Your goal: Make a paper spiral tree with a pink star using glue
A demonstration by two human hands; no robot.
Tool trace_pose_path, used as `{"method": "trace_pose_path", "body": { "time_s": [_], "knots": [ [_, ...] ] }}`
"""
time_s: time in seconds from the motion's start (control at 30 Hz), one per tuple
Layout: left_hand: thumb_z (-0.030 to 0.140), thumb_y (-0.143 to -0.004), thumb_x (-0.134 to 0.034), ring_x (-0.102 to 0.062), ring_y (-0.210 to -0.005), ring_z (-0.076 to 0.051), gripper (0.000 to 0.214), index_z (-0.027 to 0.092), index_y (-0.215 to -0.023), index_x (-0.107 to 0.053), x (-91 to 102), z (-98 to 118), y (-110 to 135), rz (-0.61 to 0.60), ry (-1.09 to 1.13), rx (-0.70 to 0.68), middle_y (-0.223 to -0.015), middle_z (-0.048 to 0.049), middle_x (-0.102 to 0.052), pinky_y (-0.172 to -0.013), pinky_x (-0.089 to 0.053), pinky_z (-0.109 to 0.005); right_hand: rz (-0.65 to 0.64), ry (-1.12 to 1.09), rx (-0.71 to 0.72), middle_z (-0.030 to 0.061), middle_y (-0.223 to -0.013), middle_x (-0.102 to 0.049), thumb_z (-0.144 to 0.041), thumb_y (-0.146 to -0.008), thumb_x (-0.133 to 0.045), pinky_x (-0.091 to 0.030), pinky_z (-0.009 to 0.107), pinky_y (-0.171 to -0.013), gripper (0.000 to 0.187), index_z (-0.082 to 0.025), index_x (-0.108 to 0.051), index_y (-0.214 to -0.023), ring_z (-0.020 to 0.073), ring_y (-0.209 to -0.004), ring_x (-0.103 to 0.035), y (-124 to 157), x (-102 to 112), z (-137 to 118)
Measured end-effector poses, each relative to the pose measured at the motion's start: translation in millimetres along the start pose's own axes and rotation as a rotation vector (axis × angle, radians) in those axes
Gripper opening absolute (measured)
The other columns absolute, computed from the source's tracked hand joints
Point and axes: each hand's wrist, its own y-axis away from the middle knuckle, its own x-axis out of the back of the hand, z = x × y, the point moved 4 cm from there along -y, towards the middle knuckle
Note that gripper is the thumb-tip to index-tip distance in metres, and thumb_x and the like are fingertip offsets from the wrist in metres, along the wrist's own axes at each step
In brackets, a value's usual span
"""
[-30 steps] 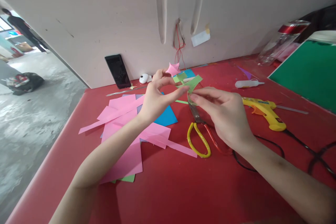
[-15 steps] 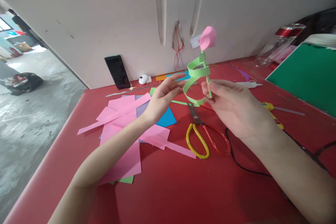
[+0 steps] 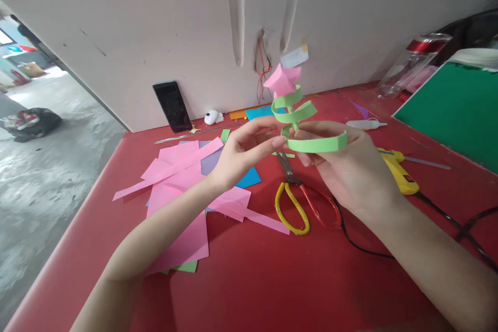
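Note:
I hold a paper craft above a red table (image 3: 249, 280): a green paper spiral (image 3: 311, 141) winding up a thin stem to a pink paper star (image 3: 282, 79). My right hand (image 3: 350, 171) grips the stem at the bottom, with the widest loop of the spiral lying over its fingers. My left hand (image 3: 243, 153) pinches the spiral's lower end with thumb and forefinger. Under the hands lie scissors (image 3: 298, 202) with one yellow and one red handle.
Pink paper strips and sheets (image 3: 182, 202) with blue and purple sheets lie at the left. A yellow glue gun (image 3: 400, 174) with a black cord, a white glue bottle (image 3: 363, 124), a green board (image 3: 459, 109), a jar (image 3: 412, 65) and a phone (image 3: 172, 106) against the wall.
The craft was lifted upright and the green strip sprang into a spiral. My left hand, open half a second ago, has closed on the spiral's lower end; the star has dropped and tilted left.

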Motion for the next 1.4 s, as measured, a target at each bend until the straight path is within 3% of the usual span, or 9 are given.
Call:
{"method": "trace_pose_path", "body": {
  "time_s": [0.13, 0.27, 0.4, 0.63, 0.8, 1.1, 1.27, 1.4],
  "knots": [
    [0.039, -0.079, -0.075, -0.073, -0.091, -0.020, 0.023, 0.026, -0.097, -0.067, -4.3, 4.8, 1.0, 0.027, -0.040, 0.011, -0.090, 0.0025, -0.073, -0.081, -0.063, -0.036, -0.013, 0.013, -0.013, -0.0040, -0.067, -0.063, -0.031, -0.060, -0.083, -0.034, 0.027, -0.051, 0.012, -0.030, -0.076, -0.069, 0.0078, -0.054, -0.046, 2.4, -1.1, 3.8],
    [0.046, -0.073, -0.078, -0.071, -0.088, -0.018, 0.029, 0.023, -0.087, -0.067, -3.3, 6.9, 1.0, 0.125, -0.124, 0.022, -0.096, -0.0007, -0.068, -0.080, -0.061, -0.036, -0.066, 0.018, 0.024, -0.0041, -0.064, -0.063, -0.028, -0.068, -0.078, -0.041, 0.030, -0.058, 0.009, -0.030, -0.077, -0.076, 0.0103, -0.058, -0.053, 2.8, -2.2, 6.3],
    [0.051, -0.071, -0.078, -0.066, -0.097, -0.020, 0.031, 0.023, -0.082, -0.070, -1.2, 7.8, 1.4, 0.195, -0.184, 0.033, -0.099, -0.0027, -0.063, -0.080, -0.060, -0.034, -0.126, -0.013, 0.062, -0.0048, -0.066, -0.067, -0.024, -0.073, -0.075, -0.049, 0.031, -0.069, 0.007, -0.031, -0.077, -0.074, 0.0103, -0.062, -0.059, 3.3, -3.4, 5.1],
    [0.048, -0.073, -0.078, -0.063, -0.093, -0.016, 0.021, 0.028, -0.074, -0.073, 4.5, 12.2, 1.5, 0.286, -0.251, -0.065, -0.092, -0.0012, -0.059, -0.091, -0.057, -0.033, -0.068, 0.019, 0.034, -0.0038, -0.070, -0.071, -0.026, -0.074, -0.076, -0.056, 0.034, -0.078, 0.003, -0.029, -0.077, -0.073, 0.0123, -0.066, -0.065, 4.4, -4.0, 7.5],
    [0.050, -0.070, -0.079, -0.063, -0.100, -0.020, 0.026, 0.026, -0.068, -0.069, 7.5, 11.1, 0.8, 0.302, -0.275, -0.004, -0.097, -0.0025, -0.058, -0.094, -0.055, -0.036, -0.065, -0.012, 0.028, -0.0040, -0.070, -0.070, -0.026, -0.072, -0.078, -0.058, 0.032, -0.076, 0.002, -0.028, -0.077, -0.072, 0.0109, -0.064, -0.066, 5.5, -6.9, 10.5],
    [0.027, -0.066, -0.083, -0.062, -0.103, -0.017, 0.012, 0.024, -0.067, -0.072, 7.5, 12.7, -0.2, 0.320, -0.249, 0.026, -0.097, -0.0014, -0.060, -0.098, -0.053, -0.032, -0.100, -0.055, 0.100, -0.0027, -0.077, -0.073, -0.023, -0.073, -0.078, -0.061, 0.030, -0.080, 0.004, -0.027, -0.078, -0.075, 0.0111, -0.072, -0.068, 7.0, -10.8, 12.0],
    [0.024, -0.068, -0.080, -0.061, -0.104, -0.016, 0.010, 0.023, -0.065, -0.071, 7.4, 15.5, -0.4, 0.332, -0.319, 0.045, -0.097, -0.0009, -0.061, -0.101, -0.050, -0.033, -0.097, -0.057, 0.104, -0.0030, -0.081, -0.074, -0.025, -0.071, -0.080, -0.060, 0.030, -0.079, 0.007, -0.027, -0.077, -0.077, 0.0117, -0.073, -0.069, 8.2, -12.3, 11.6],
    [0.021, -0.069, -0.077, -0.061, -0.102, -0.015, 0.011, 0.022, -0.063, -0.069, 7.4, 16.3, -1.5, 0.292, -0.318, 0.039, -0.088, -0.0008, -0.062, -0.097, -0.051, -0.029, -0.112, -0.048, 0.111, -0.0036, -0.088, -0.074, -0.026, -0.078, -0.074, -0.060, 0.029, -0.075, 0.006, -0.028, -0.076, -0.083, 0.0106, -0.072, -0.069, 8.3, -13.6, 11.2]
  ]
}}
